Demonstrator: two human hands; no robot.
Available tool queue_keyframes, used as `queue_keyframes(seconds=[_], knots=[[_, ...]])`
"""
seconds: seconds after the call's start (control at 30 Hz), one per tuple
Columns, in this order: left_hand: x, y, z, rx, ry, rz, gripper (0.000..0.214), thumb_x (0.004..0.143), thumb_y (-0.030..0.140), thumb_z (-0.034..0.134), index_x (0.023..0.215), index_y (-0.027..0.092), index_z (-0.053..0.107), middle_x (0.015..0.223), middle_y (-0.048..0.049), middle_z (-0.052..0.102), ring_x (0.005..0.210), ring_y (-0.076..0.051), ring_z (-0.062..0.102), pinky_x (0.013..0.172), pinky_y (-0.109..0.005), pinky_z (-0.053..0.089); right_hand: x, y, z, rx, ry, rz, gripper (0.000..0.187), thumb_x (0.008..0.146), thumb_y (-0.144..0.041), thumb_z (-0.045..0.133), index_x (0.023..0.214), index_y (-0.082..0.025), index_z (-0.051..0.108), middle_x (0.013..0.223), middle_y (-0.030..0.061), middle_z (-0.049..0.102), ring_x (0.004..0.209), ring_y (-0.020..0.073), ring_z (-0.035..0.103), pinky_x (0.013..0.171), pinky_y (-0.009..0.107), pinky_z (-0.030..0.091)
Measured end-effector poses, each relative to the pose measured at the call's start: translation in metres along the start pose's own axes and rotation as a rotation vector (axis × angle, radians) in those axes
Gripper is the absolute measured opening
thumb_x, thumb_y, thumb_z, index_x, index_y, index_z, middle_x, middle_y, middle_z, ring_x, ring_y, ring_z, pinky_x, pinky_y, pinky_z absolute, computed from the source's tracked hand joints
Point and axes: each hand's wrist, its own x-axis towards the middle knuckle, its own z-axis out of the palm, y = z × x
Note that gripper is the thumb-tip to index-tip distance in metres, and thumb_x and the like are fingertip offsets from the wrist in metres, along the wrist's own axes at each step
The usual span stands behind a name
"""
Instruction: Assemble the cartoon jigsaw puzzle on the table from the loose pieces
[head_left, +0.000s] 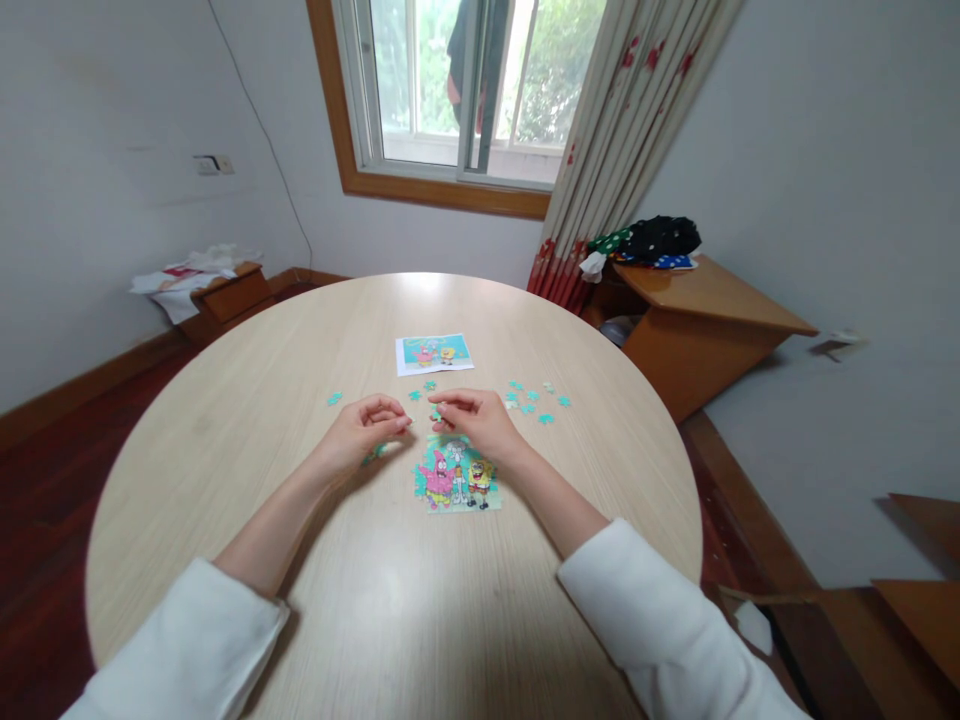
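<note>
A partly joined jigsaw puzzle [459, 480] with pink, grey and yellow cartoon figures lies flat on the round table. Just above its top edge, my right hand [480, 420] pinches a small teal puzzle piece [436, 413] between thumb and fingers. To the left of it, my left hand [364, 425] is closed in a pinch, and whatever its fingertips may hold is too small to make out. Loose teal pieces lie beyond the hands, one of them a puzzle piece [430, 385]. Another piece [373, 455] is partly hidden under my left hand.
A printed reference picture [435, 354] lies farther back on the round table [225, 450]. Several loose pieces [546, 419] are scattered to the right, and a single piece [335, 398] sits at the left. A wooden cabinet [675, 320] with clothes on top stands beyond the right edge.
</note>
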Motion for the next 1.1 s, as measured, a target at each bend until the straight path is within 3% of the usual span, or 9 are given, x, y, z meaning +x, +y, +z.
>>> queue_keyframes(seconds=[0.1, 0.27, 0.4, 0.6, 0.73, 0.8, 0.9, 1.1], knots=[[0.001, -0.001, -0.002, 0.039, -0.004, 0.013, 0.031, 0.057, 0.033, 0.083, 0.074, 0.015, 0.064, 0.066, -0.0006, 0.065, 0.062, -0.012, 0.058, 0.063, -0.026, 0.043, 0.003, -0.004, -0.014, 0.065, 0.042, 0.061, 0.028, 0.065, -0.034, 0.074, 0.085, -0.015, 0.070, 0.067, 0.0020, 0.067, 0.062, 0.0133, 0.063, 0.061, 0.028, 0.047], [0.000, -0.003, -0.003, 0.071, -0.087, 0.026, 0.021, 0.064, 0.028, 0.079, 0.072, 0.015, 0.065, 0.069, -0.0016, 0.065, 0.064, -0.013, 0.057, 0.065, -0.028, 0.043, -0.005, -0.021, -0.048, -0.049, 0.021, 0.134, 0.024, 0.058, -0.028, 0.079, 0.075, -0.013, 0.070, 0.062, 0.0015, 0.066, 0.055, 0.0100, 0.058, 0.060, 0.027, 0.045], [-0.005, -0.002, -0.002, -0.140, -0.255, -0.034, 0.019, 0.071, 0.030, 0.076, 0.080, 0.016, 0.066, 0.087, -0.0066, 0.071, 0.078, -0.016, 0.063, 0.082, -0.034, 0.045, -0.015, -0.022, -0.063, -0.109, -0.066, 0.235, 0.027, 0.056, -0.028, 0.080, 0.074, -0.012, 0.069, 0.058, 0.0026, 0.065, 0.055, 0.0122, 0.060, 0.057, 0.026, 0.044], [-0.013, 0.006, 0.000, -0.608, -0.577, -0.287, 0.056, 0.086, 0.055, 0.053, 0.120, 0.010, 0.057, 0.123, -0.0207, 0.062, 0.118, -0.031, 0.056, 0.107, -0.045, 0.029, -0.017, -0.012, -0.057, -0.045, -0.090, 0.305, 0.031, 0.052, -0.029, 0.083, 0.067, -0.013, 0.061, 0.056, 0.0025, 0.064, 0.058, 0.0150, 0.063, 0.058, 0.028, 0.047], [-0.015, 0.006, 0.002, -0.683, -0.705, -0.407, 0.068, 0.091, 0.058, 0.039, 0.130, 0.004, 0.047, 0.128, -0.0263, 0.057, 0.122, -0.035, 0.052, 0.109, -0.049, 0.025, -0.016, -0.007, -0.055, -0.065, -0.112, 0.273, 0.030, 0.054, -0.028, 0.081, 0.075, -0.012, 0.066, 0.058, 0.0005, 0.063, 0.056, 0.0125, 0.060, 0.060, 0.028, 0.046], [-0.014, 0.004, 0.002, -0.657, -0.725, -0.454, 0.066, 0.093, 0.056, 0.035, 0.130, 0.003, 0.047, 0.128, -0.0263, 0.057, 0.118, -0.034, 0.056, 0.107, -0.048, 0.029, -0.016, -0.006, -0.056, -0.129, -0.124, 0.224, 0.032, 0.057, -0.027, 0.079, 0.083, -0.011, 0.070, 0.062, 0.0009, 0.064, 0.058, 0.0116, 0.058, 0.062, 0.028, 0.045], [-0.012, 0.000, 0.002, -0.573, -0.693, -0.530, 0.064, 0.093, 0.056, 0.035, 0.127, 0.004, 0.052, 0.125, -0.0245, 0.060, 0.110, -0.032, 0.062, 0.101, -0.045, 0.038, -0.016, -0.003, -0.057, -0.239, -0.128, 0.154, 0.023, 0.061, -0.027, 0.075, 0.078, -0.011, 0.072, 0.068, 0.0030, 0.067, 0.063, 0.0122, 0.057, 0.066, 0.030, 0.044], [-0.009, -0.003, 0.003, -0.523, -0.626, -0.599, 0.059, 0.092, 0.054, 0.039, 0.121, 0.006, 0.055, 0.120, -0.0238, 0.063, 0.102, -0.031, 0.066, 0.091, -0.044, 0.046, -0.015, -0.001, -0.058, -0.308, -0.140, 0.161, 0.015, 0.063, -0.025, 0.072, 0.071, -0.013, 0.070, 0.061, 0.0010, 0.064, 0.059, 0.0117, 0.055, 0.060, 0.027, 0.041]])
